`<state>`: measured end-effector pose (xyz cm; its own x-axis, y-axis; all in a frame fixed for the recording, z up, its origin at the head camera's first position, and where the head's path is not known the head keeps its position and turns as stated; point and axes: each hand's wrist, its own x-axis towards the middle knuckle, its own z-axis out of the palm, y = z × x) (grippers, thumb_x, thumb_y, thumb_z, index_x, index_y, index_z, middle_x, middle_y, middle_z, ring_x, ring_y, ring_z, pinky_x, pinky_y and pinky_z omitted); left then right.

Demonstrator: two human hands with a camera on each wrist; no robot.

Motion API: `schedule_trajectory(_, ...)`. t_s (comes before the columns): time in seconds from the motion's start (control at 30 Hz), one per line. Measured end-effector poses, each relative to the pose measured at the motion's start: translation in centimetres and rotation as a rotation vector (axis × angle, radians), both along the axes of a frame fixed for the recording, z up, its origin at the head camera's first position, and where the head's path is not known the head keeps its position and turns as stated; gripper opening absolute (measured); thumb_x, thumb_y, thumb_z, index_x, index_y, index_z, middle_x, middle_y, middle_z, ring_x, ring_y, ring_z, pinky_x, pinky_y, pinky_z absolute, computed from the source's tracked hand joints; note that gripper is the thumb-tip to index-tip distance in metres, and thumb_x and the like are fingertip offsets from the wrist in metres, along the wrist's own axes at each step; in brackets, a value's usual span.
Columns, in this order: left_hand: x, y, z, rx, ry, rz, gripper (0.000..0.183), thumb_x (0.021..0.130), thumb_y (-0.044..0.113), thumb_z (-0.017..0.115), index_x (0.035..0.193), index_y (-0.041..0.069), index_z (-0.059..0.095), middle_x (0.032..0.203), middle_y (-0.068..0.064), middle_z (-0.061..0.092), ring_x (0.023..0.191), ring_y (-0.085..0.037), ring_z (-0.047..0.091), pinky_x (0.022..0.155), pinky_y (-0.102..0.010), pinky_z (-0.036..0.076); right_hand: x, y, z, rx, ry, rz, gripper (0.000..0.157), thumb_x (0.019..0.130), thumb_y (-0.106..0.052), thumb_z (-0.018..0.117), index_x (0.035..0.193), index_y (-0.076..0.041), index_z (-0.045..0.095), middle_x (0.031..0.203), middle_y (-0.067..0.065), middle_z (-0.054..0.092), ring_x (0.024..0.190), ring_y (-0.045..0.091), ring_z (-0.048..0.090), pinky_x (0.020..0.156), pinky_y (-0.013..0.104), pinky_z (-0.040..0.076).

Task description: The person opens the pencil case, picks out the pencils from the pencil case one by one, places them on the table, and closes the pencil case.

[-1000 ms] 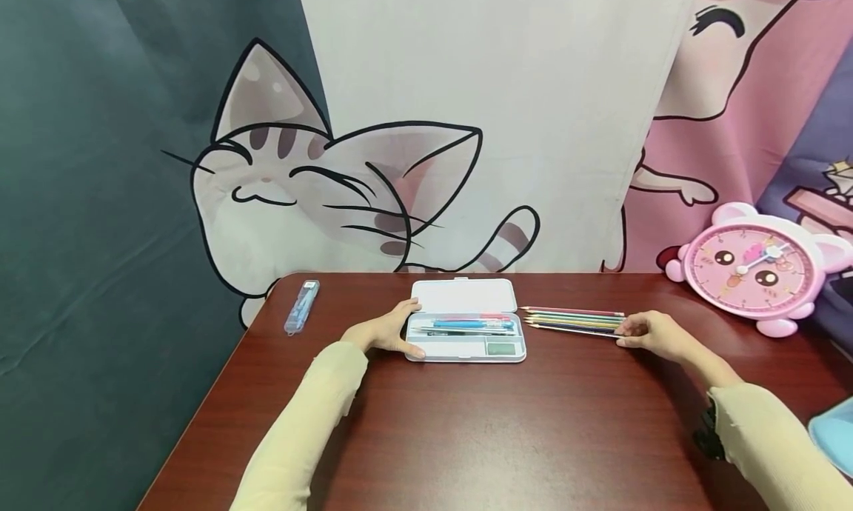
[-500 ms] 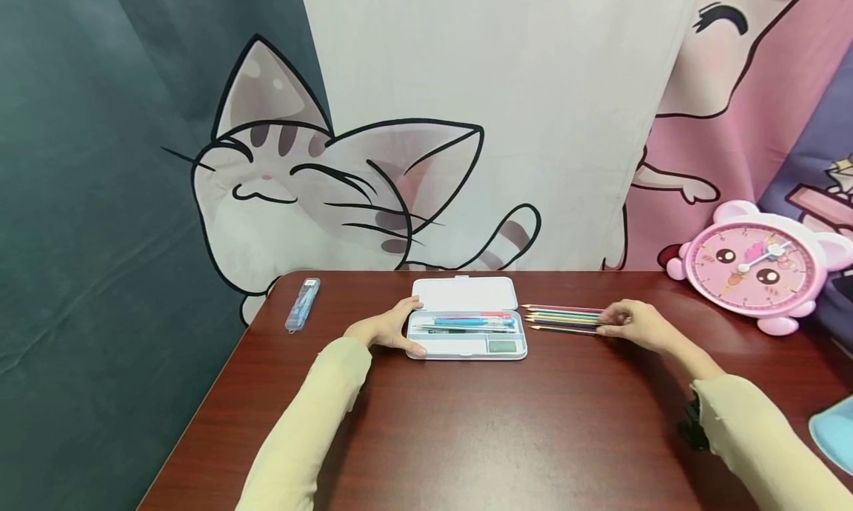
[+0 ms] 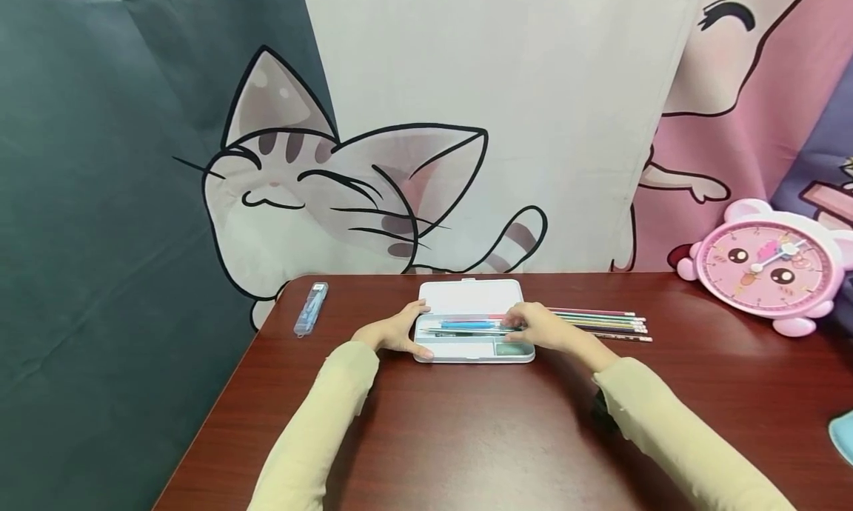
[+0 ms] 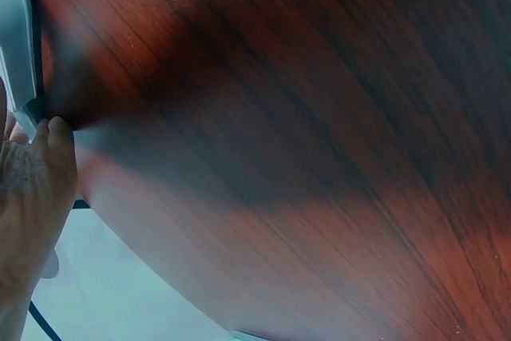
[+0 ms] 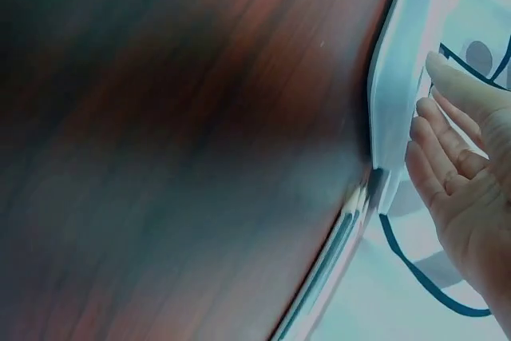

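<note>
A white pencil case [image 3: 469, 298] lies with its lid laid back, near the far edge of the table. Blue, pink and dark pens [image 3: 466, 325] lie in its back compartment, and a greenish block [image 3: 513, 348] sits at front right. My left hand [image 3: 397, 332] grips the case's left end, thumb at the front and fingers behind. Over the right end, my right hand [image 3: 543, 326] reaches down to the pens, its thumb and fingers apart in the right wrist view; the fingertips' contact is hidden. Several pencils [image 3: 603, 321] lie in a row right of the case, partly behind that hand.
A pale blue translucent small case [image 3: 311, 309] lies at the table's far left. The pink animal-faced clock [image 3: 766, 266] stands at the far right. Part of a light blue object [image 3: 843, 435] shows at the right edge. A cat-print cloth [image 3: 313, 200] hangs behind the brown table [image 3: 480, 429].
My right hand has left the pencils' right ends and moved left over the pencil case, so those ends now show. The left hand has kept its hold on the case.
</note>
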<state>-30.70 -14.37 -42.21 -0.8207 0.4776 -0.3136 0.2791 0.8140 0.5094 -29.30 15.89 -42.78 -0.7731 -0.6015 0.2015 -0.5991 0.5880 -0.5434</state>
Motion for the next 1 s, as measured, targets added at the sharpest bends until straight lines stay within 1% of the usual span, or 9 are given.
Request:
schedule_trajectory(0.27, 0.0, 0.3, 0.2, 0.018, -0.006, 0.007, 0.096, 0.072, 0.034, 0.077, 0.144, 0.011, 0.019, 0.154, -0.007, 0.006, 0.141, -0.024, 0.011, 0.113, -0.041, 0.019, -0.3, -1.3, 0.3, 0.068, 0.022, 0.024, 0.017, 0.075, -0.01, 0.072, 0.087, 0.001, 0.067, 0.082, 0.008, 0.063, 0.075, 0.016, 0.059, 0.068, 0.026, 0.049)
schedule_trajectory(0.4, 0.1, 0.3, 0.4, 0.026, -0.014, 0.008, 0.096, 0.072, 0.033, 0.077, 0.145, 0.01, 0.019, 0.154, -0.007, 0.005, 0.142, -0.025, 0.01, 0.113, -0.041, 0.019, -0.3, -1.8, 0.6, 0.096, 0.012, 0.03, 0.013, 0.077, -0.008, 0.07, 0.085, 0.0, 0.066, 0.079, 0.006, 0.06, 0.073, 0.013, 0.056, 0.067, 0.024, 0.047)
schedule_trajectory(0.57, 0.1, 0.2, 0.4, 0.016, -0.016, 0.014, 0.096, 0.072, 0.033, 0.077, 0.145, 0.01, 0.019, 0.154, -0.007, 0.005, 0.142, -0.025, 0.009, 0.113, -0.041, 0.019, -0.4, -2.2, 0.6, 0.13, -0.007, 0.082, 0.007, 0.08, -0.005, 0.066, 0.081, 0.0, 0.061, 0.074, 0.005, 0.057, 0.07, 0.009, 0.05, 0.064, 0.021, 0.043)
schedule_trajectory(0.73, 0.1, 0.1, 0.2, 0.005, -0.02, 0.018, 0.096, 0.072, 0.035, 0.076, 0.145, 0.011, 0.018, 0.154, -0.007, 0.005, 0.142, -0.024, 0.009, 0.113, -0.041, 0.019, -0.2, -2.2, 0.4, 0.132, -0.019, 0.09, 0.008, 0.082, -0.004, 0.064, 0.078, -0.003, 0.058, 0.072, 0.003, 0.055, 0.068, 0.007, 0.047, 0.062, 0.02, 0.041)
schedule_trajectory(0.87, 0.1, 0.1, 0.0, -0.001, -0.017, 0.016, 0.096, 0.072, 0.036, 0.076, 0.145, 0.011, 0.018, 0.154, -0.007, 0.005, 0.142, -0.024, 0.01, 0.112, -0.041, 0.02, 0.0, -2.1, 0.3, 0.136, -0.003, 0.092, 0.008, 0.083, -0.004, 0.063, 0.079, -0.002, 0.057, 0.074, 0.004, 0.056, 0.069, 0.009, 0.048, 0.063, 0.021, 0.043)
schedule_trajectory(1.0, 0.1, 0.1, 0.0, 0.0, -0.012, 0.015, 0.096, 0.072, 0.036, 0.076, 0.145, 0.011, 0.019, 0.154, -0.007, 0.006, 0.141, -0.025, 0.01, 0.112, -0.042, 0.02, 0.0, -2.1, 0.4, 0.141, -0.008, 0.096, 0.007, 0.083, -0.004, 0.063, 0.08, -0.001, 0.057, 0.075, 0.005, 0.058, 0.07, 0.009, 0.05, 0.064, 0.022, 0.044)
